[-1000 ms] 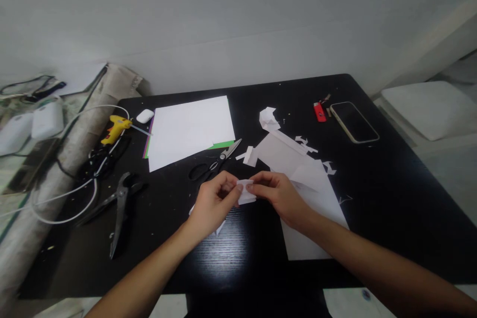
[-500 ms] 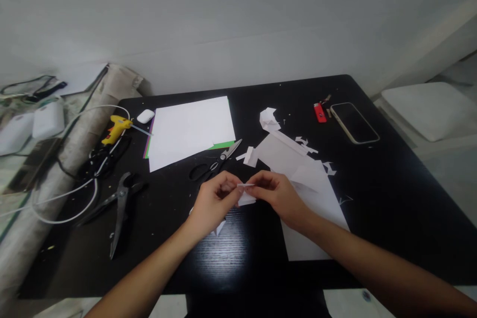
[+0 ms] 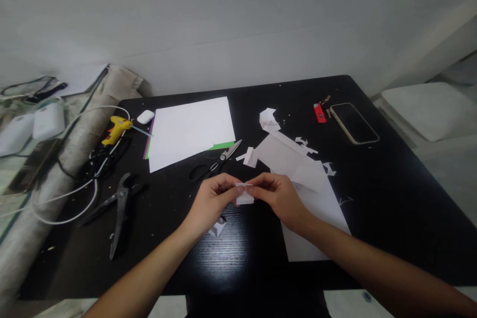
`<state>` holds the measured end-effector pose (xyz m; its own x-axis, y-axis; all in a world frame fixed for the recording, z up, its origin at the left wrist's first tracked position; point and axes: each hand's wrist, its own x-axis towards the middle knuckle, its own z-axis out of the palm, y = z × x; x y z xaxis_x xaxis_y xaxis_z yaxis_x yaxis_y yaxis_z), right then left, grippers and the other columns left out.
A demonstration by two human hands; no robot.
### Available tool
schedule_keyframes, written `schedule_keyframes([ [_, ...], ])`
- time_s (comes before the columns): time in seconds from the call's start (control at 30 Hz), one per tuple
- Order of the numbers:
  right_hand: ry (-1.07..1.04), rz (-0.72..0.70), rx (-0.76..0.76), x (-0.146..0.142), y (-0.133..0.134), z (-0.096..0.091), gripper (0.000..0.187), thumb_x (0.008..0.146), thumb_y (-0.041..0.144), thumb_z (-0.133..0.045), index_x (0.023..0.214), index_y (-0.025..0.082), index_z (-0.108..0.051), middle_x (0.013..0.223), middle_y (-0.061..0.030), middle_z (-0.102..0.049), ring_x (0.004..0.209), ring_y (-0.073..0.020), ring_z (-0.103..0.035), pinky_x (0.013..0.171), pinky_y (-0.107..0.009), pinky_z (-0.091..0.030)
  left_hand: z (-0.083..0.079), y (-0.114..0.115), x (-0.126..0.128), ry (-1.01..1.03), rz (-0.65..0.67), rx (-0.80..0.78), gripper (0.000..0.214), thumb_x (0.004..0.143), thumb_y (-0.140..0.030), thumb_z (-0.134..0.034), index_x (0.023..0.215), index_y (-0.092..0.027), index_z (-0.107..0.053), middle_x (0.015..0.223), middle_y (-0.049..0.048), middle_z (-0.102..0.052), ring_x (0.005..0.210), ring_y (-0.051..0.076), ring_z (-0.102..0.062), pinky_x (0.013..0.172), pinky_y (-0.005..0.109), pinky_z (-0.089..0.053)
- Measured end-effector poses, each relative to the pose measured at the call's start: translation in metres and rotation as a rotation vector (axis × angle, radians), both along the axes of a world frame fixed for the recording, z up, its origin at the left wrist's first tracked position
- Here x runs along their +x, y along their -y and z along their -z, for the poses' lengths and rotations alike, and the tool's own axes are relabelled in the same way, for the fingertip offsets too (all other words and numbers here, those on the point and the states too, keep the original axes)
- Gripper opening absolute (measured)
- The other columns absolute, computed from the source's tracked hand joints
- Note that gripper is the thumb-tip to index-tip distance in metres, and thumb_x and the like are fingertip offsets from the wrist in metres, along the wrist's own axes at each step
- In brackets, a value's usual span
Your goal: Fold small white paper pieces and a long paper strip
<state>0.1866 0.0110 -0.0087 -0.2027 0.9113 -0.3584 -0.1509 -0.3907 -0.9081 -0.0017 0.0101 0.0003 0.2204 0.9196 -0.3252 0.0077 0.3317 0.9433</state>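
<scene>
Both my hands meet over the middle of the black table (image 3: pixel 391 194). My left hand (image 3: pixel 210 203) and my right hand (image 3: pixel 278 194) each pinch one end of a small folded white paper piece (image 3: pixel 244 194), held just above the tabletop. A small white paper scrap (image 3: pixel 218 228) lies under my left wrist. A large cut white sheet (image 3: pixel 316 203) lies under and beside my right forearm. Black-handled scissors (image 3: pixel 214 164) lie just beyond my left hand.
A stack of white and coloured paper (image 3: pixel 190 129) lies at the back. Pliers (image 3: pixel 121 203), a yellow glue gun (image 3: pixel 115 129), white cable and an earbud case (image 3: pixel 145 116) are on the left. A red lighter (image 3: pixel 319 112) and a phone (image 3: pixel 354 121) sit at the back right. Paper offcuts (image 3: pixel 270 119) are scattered.
The hands have shifted slightly away from me with the small paper piece, and its top edge has been folded down flatter. The scrap under my left wrist shows more.
</scene>
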Motion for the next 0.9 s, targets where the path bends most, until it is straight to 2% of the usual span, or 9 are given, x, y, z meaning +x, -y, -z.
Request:
schedule_keyframes([
  [0.43,-0.001,0.000,0.016,-0.0006,-0.0018,-0.0019,0.025,0.069,0.040,-0.091,0.080,0.021,-0.080,0.077,-0.0011,-0.077,0.074,-0.0166,-0.069,0.074,-0.031,-0.053,0.0000,-0.0007,0.0003,-0.001,-0.049,-0.011,0.016,0.082,-0.031,-0.080,0.084,-0.016,-0.081,0.066,0.0019,-0.071,0.063,0.012,-0.063,0.064,0.022,-0.049],
  [0.57,-0.018,0.003,0.038,-0.0019,-0.0023,-0.0012,0.024,0.067,0.037,-0.092,0.077,0.021,-0.077,0.074,0.0018,-0.074,0.071,-0.0149,-0.066,0.072,-0.030,-0.052,0.0001,-0.0007,0.0035,0.013,-0.067,-0.017,0.015,0.080,-0.030,-0.081,0.080,-0.015,-0.080,0.066,0.0023,-0.072,0.062,0.013,-0.063,0.063,0.023,-0.050],
  [0.9,-0.010,-0.001,-0.001,-0.0002,-0.0010,-0.0027,0.019,0.068,0.034,-0.090,0.079,0.022,-0.081,0.077,-0.0006,-0.078,0.072,-0.0158,-0.069,0.072,-0.030,-0.052,0.0017,-0.0008,0.0009,0.044,-0.076,-0.060,0.015,0.077,-0.030,-0.086,0.077,-0.016,-0.079,0.066,0.0017,-0.072,0.063,0.012,-0.063,0.064,0.022,-0.049],
])
